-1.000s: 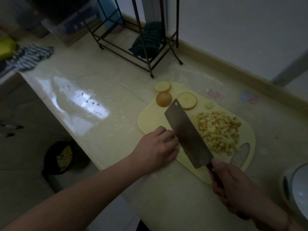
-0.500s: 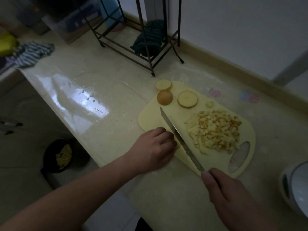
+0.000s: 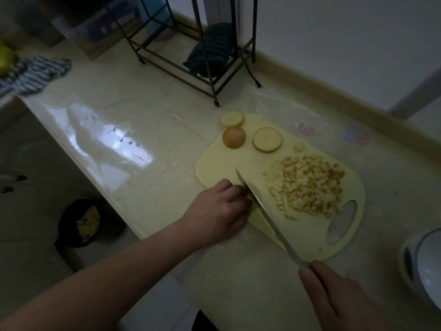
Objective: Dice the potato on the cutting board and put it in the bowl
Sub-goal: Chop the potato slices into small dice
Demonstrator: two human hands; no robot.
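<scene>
The dicing is well along but not finished. A pale cutting board (image 3: pixel 214 167) lies on the counter (image 3: pixel 148 192) near its front edge, and a heap of diced potato (image 3: pixel 306 189) covers the board's right half, close to the handle cut-out. The left hand (image 3: pixel 218 212) sits at the board's front-left edge with its fingers curled down over a potato slice (image 3: pixel 254 194), of which only a sliver shows beside the blade. The right hand (image 3: pixel 343 299) is wrapped round the handle of the cleaver (image 3: pixel 265 215), off the board's front corner; the blade stands edge-down, touching the slice just beside the left fingertips. Three more pieces wait at the board's far-left corner — two flat rounds (image 3: pixel 267 139) and a skin-side end piece (image 3: pixel 233 137). The bowl (image 3: pixel 427 266) shows only as a white rim at the counter's right edge. I judge the step in hand to be cutting this slice into strips; next the knuckles must guide the blade and the fingertips stay tucked back, since they lie so close to the edge.
</scene>
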